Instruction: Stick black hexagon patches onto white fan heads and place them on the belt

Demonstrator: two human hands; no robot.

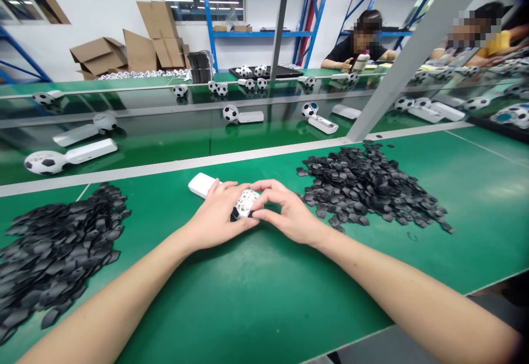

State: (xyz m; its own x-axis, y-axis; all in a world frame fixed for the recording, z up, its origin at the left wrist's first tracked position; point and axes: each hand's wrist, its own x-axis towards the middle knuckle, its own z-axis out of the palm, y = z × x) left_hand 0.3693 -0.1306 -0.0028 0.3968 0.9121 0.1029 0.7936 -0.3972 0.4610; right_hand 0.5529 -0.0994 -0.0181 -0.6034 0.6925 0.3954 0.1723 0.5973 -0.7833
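Observation:
Between my hands, near the middle of the green table (264,298), is a white ball-shaped piece (247,201) with an openwork surface and black patches on its lower edge. A white handle (201,185) sticks out up and left of it, partly hidden by my fingers. My left hand (219,212) is wrapped over the ball's left side. My right hand (285,209) pinches at the ball's right side; whether a small part is between its fingertips is hidden.
Piles of black pieces lie left (61,248) and right (367,185). Beyond the table edge, football-patterned balls with white handles (91,150) rest on a green belt (165,143). A slanted grey post (413,60) stands at right. People (363,44) sit across.

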